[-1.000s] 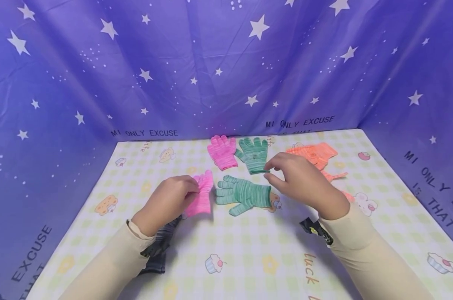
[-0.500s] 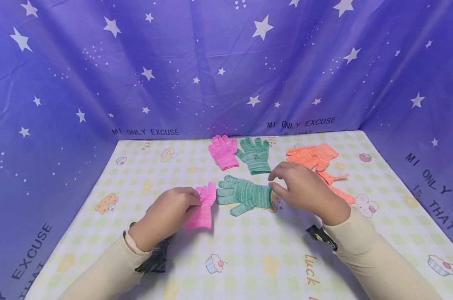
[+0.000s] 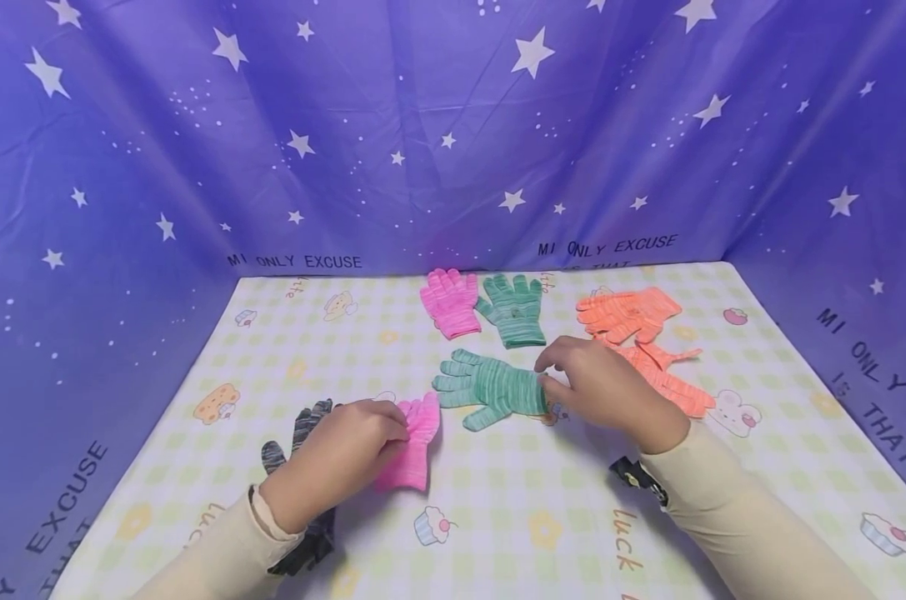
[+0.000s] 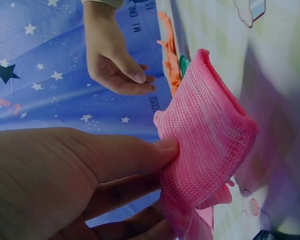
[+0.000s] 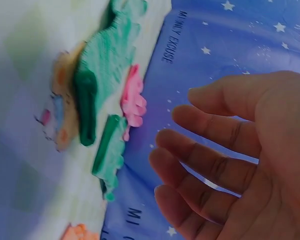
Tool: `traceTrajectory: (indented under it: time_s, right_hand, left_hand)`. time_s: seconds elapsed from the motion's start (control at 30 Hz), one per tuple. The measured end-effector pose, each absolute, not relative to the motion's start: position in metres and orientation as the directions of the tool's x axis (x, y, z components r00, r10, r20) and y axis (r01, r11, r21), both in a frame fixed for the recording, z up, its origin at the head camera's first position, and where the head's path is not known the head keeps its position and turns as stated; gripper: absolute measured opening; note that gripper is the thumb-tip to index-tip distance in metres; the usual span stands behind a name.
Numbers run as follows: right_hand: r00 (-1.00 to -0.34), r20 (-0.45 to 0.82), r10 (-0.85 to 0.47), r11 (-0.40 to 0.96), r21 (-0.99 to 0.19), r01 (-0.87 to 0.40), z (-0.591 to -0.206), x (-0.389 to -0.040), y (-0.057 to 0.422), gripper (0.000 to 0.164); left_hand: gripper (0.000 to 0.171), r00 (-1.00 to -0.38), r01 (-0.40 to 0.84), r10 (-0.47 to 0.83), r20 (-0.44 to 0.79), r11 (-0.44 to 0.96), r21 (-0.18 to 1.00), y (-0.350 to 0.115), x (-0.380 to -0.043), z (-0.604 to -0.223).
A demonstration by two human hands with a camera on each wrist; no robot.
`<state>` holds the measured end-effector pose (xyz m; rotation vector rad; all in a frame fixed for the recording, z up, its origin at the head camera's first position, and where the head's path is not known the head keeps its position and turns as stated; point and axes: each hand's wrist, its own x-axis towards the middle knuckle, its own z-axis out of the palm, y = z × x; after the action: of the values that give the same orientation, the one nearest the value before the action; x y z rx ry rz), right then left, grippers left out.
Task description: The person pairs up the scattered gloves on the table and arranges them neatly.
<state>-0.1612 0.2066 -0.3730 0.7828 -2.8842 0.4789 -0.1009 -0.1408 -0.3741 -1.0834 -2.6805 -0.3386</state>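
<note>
My left hand (image 3: 340, 454) pinches a pink knit glove (image 3: 415, 446) between thumb and fingers, to the left of the table's middle. In the left wrist view the glove's cuff (image 4: 210, 130) faces the tabletop and its fingers hang partly hidden behind my hand. My right hand (image 3: 610, 387) hovers by the cuff of a green glove (image 3: 505, 387), fingers loosely bent; nothing is in it, as the right wrist view confirms. Beneath my left forearm lies a dark grey striped glove (image 3: 313, 417), mostly covered.
A second pink glove (image 3: 451, 304) and a second green glove (image 3: 514, 310) lie side by side at the back edge. Two orange gloves (image 3: 633, 312) overlap at the back right. A checked cloth (image 3: 498, 533) covers the table, and a purple starry curtain (image 3: 392, 167) surrounds it.
My left hand has come nearer the front edge with the pink glove, uncovering part of the dark grey one. My right hand has also shifted nearer, leaving more of the orange gloves in sight.
</note>
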Motion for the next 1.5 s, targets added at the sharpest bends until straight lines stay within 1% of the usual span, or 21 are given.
traceTrajectory:
  time_s: [0.3,0.5,0.8,1.07,1.17,1.37,1.5]
  right_hand:
    - [-0.856,0.134,-0.499,0.815,-0.265,-0.516,-0.394,-0.163,0.196,0.009]
    - [-0.84,0.146,-0.523,0.811,-0.219,-0.543,-0.405,-0.167,0.194,0.005]
    - [-0.839,0.143,-0.525,0.814,-0.206,-0.544,-0.411,-0.171,0.195,0.007]
    - [-0.863,0.108,-0.493,0.835,-0.221,-0.504,-0.412,-0.172,0.2,0.007]
    - [-0.872,0.101,-0.479,0.843,-0.223,-0.489,-0.412,-0.173,0.204,0.009]
    - [-0.877,0.095,-0.471,0.85,-0.216,-0.481,-0.414,-0.175,0.21,0.01]
    - [-0.881,0.09,-0.464,0.855,-0.214,-0.472,-0.414,-0.176,0.213,0.008]
  left_hand:
    - [0.019,-0.687,0.717,0.675,0.27,0.69,0.098,-0.14,-0.096,-0.39]
    - [0.016,-0.697,0.709,0.675,0.243,0.699,0.095,-0.14,-0.094,-0.396]
    - [0.014,-0.708,0.701,0.676,0.207,0.708,0.086,-0.138,-0.092,-0.401]
    - [0.013,-0.704,0.704,0.677,0.214,0.706,0.083,-0.139,-0.092,-0.405]
    - [0.012,-0.707,0.7,0.674,0.214,0.71,0.074,-0.139,-0.091,-0.406]
    - [0.006,-0.717,0.689,0.667,0.201,0.723,0.058,-0.141,-0.089,-0.408]
    - [0.006,-0.718,0.688,0.669,0.193,0.724,0.049,-0.142,-0.089,-0.408]
